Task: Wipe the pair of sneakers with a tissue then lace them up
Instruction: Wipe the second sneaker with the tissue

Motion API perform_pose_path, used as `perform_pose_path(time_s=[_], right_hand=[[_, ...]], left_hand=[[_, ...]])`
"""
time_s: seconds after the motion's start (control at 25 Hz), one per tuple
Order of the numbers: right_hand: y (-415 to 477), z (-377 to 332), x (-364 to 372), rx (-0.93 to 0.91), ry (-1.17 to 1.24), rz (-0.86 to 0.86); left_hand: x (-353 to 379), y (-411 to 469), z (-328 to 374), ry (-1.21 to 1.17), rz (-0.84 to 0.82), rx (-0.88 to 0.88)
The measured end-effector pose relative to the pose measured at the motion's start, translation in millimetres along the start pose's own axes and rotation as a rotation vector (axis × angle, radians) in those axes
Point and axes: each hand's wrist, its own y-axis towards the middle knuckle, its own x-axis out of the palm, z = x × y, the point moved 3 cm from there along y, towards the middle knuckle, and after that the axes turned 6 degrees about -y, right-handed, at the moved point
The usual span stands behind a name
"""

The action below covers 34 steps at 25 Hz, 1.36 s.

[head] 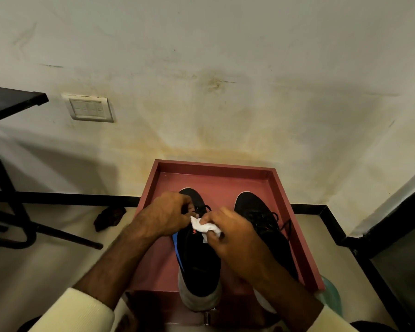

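two black sneakers stand side by side in a red-brown tray (285, 188) on the floor (46, 267), toes toward the wall (225, 68). the left sneaker (199, 259) sits nearer the person, its grey heel hanging past the tray's near edge, with a blue stripe along its left side. the right sneaker (252, 207) is just beside it, and its loose black laces trail toward the tray's right rim. the left hand (165, 214) is over the front of the left sneaker with its fingers curled in, seeming to pinch a lace (203, 209) near the toe end. the right hand (235, 238) hovers over the same sneaker's tongue, its thumb and fingers pinching a crumpled white tissue (205, 227) that lies between the two hands and touches the top of the shoe. cream sleeves (82, 310) cover both forearms near the bottom edge. to the left stands a black table (10, 99) on a metal frame, with a small dark object (109, 218) on the floor by the tray. a white switch plate (90, 109) is set low in the stained wall.
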Motion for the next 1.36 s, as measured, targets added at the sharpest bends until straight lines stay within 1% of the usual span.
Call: perform_pose_path(time_s=[0.08, 0.2, 0.28, 0.32, 0.36, 0.4, 0.44, 0.48, 0.52, 0.56, 0.6, 0.64, 0.68, 0.76, 0.84, 0.92, 1.04, 1.08, 1.24, 1.36], right_hand=[[5, -6, 13, -0.048, -0.129, -0.050], [14, -10, 29, -0.008, -0.262, -0.161], [19, -12, 29, -0.018, -0.301, -0.354], [19, -14, 25, -0.045, -0.279, -0.455], [17, -15, 16, -0.067, -0.209, -0.519], [15, -16, 3, -0.063, -0.098, -0.537], [13, -14, -14, -0.026, 0.028, -0.507], [11, -7, -31, 0.046, 0.143, -0.432], [11, 7, -49, 0.149, 0.214, -0.306], [9, 23, -68, 0.273, 0.226, -0.143], [4, 41, -87, 0.396, 0.166, 0.022], [-1, 57, -104, 0.499, 0.062, 0.148], [-9, 73, -116, 0.589, -0.055, 0.211], [-25, 100, -126, 0.722, -0.190, 0.179], [-39, 115, -126, 0.793, -0.216, 0.110], [-48, 120, -124, 0.796, -0.274, 0.006], [-58, 119, -113, 0.780, -0.297, -0.187], [-61, 118, -108, 0.777, -0.306, -0.226], [-60, 114, -100, 0.761, -0.330, -0.280], [-54, 104, -94, 0.738, -0.255, -0.321]], left_hand=[[1, 1, -1, -0.010, -0.007, -0.026], [0, 1, -2, -0.035, -0.004, -0.045], [1, 1, -3, -0.038, -0.014, -0.062], [1, 0, -3, -0.031, -0.019, -0.065], [0, -1, -3, -0.019, -0.028, -0.059], [-3, -2, -1, -0.011, -0.036, -0.047], [-5, -3, 0, -0.019, -0.041, -0.029], [-7, -5, 3, -0.045, -0.045, -0.003], [-9, -8, 8, -0.072, -0.044, 0.021], [-9, -11, 15, -0.086, -0.036, 0.041], [-9, -15, 25, -0.088, -0.016, 0.059], [-6, -18, 35, -0.090, 0.006, 0.084], [0, -21, 47, -0.100, 0.013, 0.115], [18, -25, 74, -0.116, -0.005, 0.167], [42, -26, 98, -0.073, -0.030, 0.187], [67, -22, 109, 0.069, -0.066, 0.146], [87, -13, 115, 0.256, -0.073, 0.069], [89, -10, 115, 0.271, -0.068, 0.054], [91, -11, 110, 0.254, -0.072, 0.020], [93, -21, 104, 0.281, -0.103, 0.018]])
